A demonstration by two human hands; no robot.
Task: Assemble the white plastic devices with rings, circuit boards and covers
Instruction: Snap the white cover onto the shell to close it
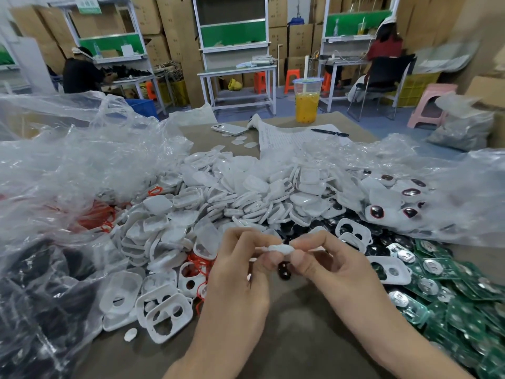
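**Both hands pinching one white device, mid-fit**

Left hand [237, 274] and right hand [336, 269] meet at centre, with the fingertips of both clamped on a small white device [276, 248] held edge-on above the table. A dark piece [284, 270] sits just under the fingers; can't tell if it's held. Judged step: pressing parts together on one unit. The next move likely needs a part from the green circuit boards [464, 291] at 4 o'clock, the white covers [246, 192] at 12 or the orange rings [95, 214] at 9. Align edges before snapping.
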